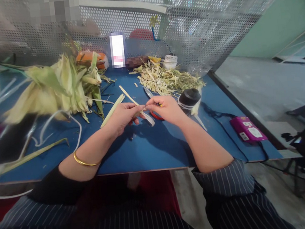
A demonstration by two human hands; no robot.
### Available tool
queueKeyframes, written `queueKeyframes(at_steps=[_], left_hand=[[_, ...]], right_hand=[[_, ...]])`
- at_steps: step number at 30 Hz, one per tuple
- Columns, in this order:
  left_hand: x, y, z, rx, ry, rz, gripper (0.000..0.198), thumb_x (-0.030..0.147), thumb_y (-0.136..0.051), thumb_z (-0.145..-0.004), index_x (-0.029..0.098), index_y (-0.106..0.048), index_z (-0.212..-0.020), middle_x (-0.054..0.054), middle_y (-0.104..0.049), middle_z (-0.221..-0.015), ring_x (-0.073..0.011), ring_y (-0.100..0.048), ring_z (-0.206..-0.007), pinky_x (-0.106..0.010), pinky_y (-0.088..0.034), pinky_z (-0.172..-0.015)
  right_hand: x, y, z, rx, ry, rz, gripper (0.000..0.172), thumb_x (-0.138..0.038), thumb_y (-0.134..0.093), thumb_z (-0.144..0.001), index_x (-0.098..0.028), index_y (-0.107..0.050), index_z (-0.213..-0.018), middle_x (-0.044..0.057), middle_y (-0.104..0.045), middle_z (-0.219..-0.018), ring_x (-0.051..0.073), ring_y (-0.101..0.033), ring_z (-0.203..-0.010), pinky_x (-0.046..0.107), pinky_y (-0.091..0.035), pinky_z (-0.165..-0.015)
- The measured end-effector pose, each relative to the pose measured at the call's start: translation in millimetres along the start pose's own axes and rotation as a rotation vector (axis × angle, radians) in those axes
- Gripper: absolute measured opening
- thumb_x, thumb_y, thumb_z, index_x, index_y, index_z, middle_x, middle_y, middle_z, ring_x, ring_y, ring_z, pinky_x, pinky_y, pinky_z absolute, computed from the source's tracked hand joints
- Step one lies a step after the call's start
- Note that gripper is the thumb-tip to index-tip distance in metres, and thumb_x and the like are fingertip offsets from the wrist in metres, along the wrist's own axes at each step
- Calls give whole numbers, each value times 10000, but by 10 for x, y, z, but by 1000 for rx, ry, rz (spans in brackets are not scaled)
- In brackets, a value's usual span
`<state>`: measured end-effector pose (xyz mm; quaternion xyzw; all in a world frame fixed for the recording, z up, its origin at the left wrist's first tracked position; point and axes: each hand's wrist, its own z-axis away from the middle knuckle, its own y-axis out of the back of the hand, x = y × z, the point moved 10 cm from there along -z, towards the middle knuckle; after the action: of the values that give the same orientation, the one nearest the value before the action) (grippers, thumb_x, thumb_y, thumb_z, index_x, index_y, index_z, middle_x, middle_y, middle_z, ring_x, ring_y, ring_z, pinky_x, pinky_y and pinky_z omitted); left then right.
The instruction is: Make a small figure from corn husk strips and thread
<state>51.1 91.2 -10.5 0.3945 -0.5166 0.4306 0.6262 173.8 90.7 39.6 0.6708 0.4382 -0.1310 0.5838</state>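
Observation:
Near the middle of the blue table (pixel 155 146), my left hand (pixel 124 117) pinches a narrow pale husk strip (pixel 127 94), whose one end points up and away. A whitish curled end (pixel 149 119) hangs below the fingers. My right hand (pixel 164 108) meets the left at the fingertips, its thumb and forefinger pinched at the same strip. Red-handled scissors (pixel 156 116) lie partly hidden under the right hand, with a blade showing beyond it. Another folded husk piece (pixel 114 109) lies beside my left hand.
Large corn husks (pixel 65 83) are heaped at the left. Shredded scraps (pixel 165 77) lie at the back right, behind a black spool (pixel 189 98). A purple packet (pixel 248 128) and black cord are at the right; a white cable (pixel 81 132) loops at the left.

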Motion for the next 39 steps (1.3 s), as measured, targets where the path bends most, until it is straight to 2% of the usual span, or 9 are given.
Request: queueKeyframes(at_steps=[4, 9, 15, 18, 21, 24, 30, 36, 39], left_hand=[[-3, -7, 17, 20, 39, -6, 226, 329, -695, -740, 125, -674, -645, -71, -688, -626, -75, -525, -429, -203, -336, -405], [-57, -22, -5, -9, 84, 70, 178, 293, -713, -720, 115, -717, -722, -102, -728, -709, -108, -603, -498, -220, -449, -487], [-59, 93, -15, 65, 72, 203, 263, 358, -746, -692, 102, -714, -745, -121, -740, -758, -137, -648, -539, -247, -511, -543], [-37, 111, -15, 79, 65, 246, 305, 397, -725, -714, 98, -715, -772, -124, -742, -781, -135, -650, -531, -250, -522, -548], [-35, 131, -27, 105, 57, 254, 269, 357, -727, -716, 106, -711, -811, -92, -736, -733, -127, -646, -521, -239, -520, -539], [-54, 158, -41, 145, 49, 243, 204, 277, -730, -708, 105, -700, -812, -66, -718, -667, -122, -645, -517, -226, -514, -534], [-114, 96, -43, 113, 64, 275, 173, 248, -739, -705, 100, -690, -783, -76, -723, -675, -130, -657, -549, -240, -535, -572], [-37, 150, -42, 145, 19, 382, 196, 242, -752, -701, 105, -697, -829, -72, -733, -720, -159, -693, -646, -280, -565, -661], [16, 141, -48, 132, -33, 392, 205, 197, -778, -656, 104, -712, -826, -68, -740, -778, -151, -691, -708, -271, -559, -707]], right_hand=[[-66, -1, -10, 53, 83, 134, 161, -247, -576, -837, -176, -644, -709, 8, -644, -691, 138, -558, -670, 270, -388, -661], [-150, 33, 19, 178, 144, 267, 179, -209, -563, -855, -186, -605, -683, 13, -643, -698, 156, -560, -706, 307, -400, -755], [-269, 292, 129, 426, 189, 366, 157, -306, -540, -893, -239, -659, -969, 61, -670, -1030, 224, -581, -1014, 405, -368, -951], [-218, 253, 82, 330, 153, 307, 193, -352, -534, -899, -228, -675, -855, 37, -685, -883, 197, -605, -885, 379, -391, -894], [-114, 37, 33, 126, 60, 192, 255, -420, -566, -871, -204, -672, -787, 16, -670, -745, 155, -571, -703, 301, -402, -706], [-23, -106, 46, 38, -41, 99, 282, -427, -585, -852, -183, -643, -724, -6, -620, -625, 123, -507, -581, 261, -348, -578], [-1, 8, 62, 182, -10, 197, 178, -267, -594, -835, -192, -642, -680, -8, -615, -611, 139, -535, -606, 276, -383, -635], [-346, 286, 231, 478, 122, 338, 198, -330, -526, -891, -206, -679, -868, 73, -676, -923, 220, -583, -917, 377, -389, -876], [-281, 94, 207, 317, 13, 136, 279, -402, -539, -878, -197, -654, -727, 38, -632, -740, 169, -557, -717, 321, -413, -718]])
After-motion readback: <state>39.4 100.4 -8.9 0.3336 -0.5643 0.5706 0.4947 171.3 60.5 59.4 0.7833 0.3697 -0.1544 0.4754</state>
